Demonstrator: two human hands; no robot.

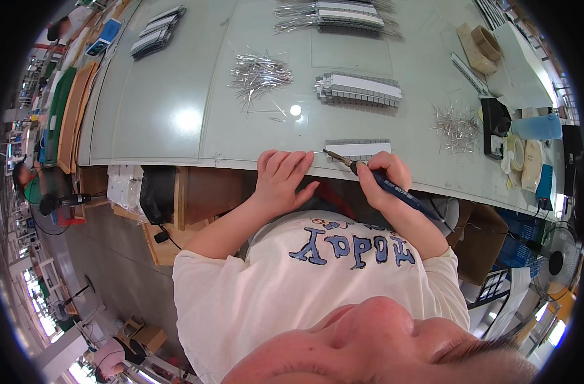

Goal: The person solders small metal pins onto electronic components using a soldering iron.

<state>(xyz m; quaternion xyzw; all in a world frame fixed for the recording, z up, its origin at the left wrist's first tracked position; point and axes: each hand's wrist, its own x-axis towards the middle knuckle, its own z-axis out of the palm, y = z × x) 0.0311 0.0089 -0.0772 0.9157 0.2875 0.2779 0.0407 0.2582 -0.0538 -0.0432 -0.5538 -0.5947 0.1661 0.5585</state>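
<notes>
Likely soldering: right hand (385,182) pinching dark-blue pen-shaped iron (399,194) at left end of grey-and-white flat strip (359,148); left hand (281,182) nearby, thumb spread. Next needs steadiness.

Head-worn fisheye view, downward onto hands (280,179) (394,171)

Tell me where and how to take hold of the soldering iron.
Grip the thick blue handle, preferably from the right, its rear side: it slants down and rightward, away from the grey-and-white strip. The slim metal tip points left and could be hot, so best avoid it. The right hand holds the handle's front part.
</notes>
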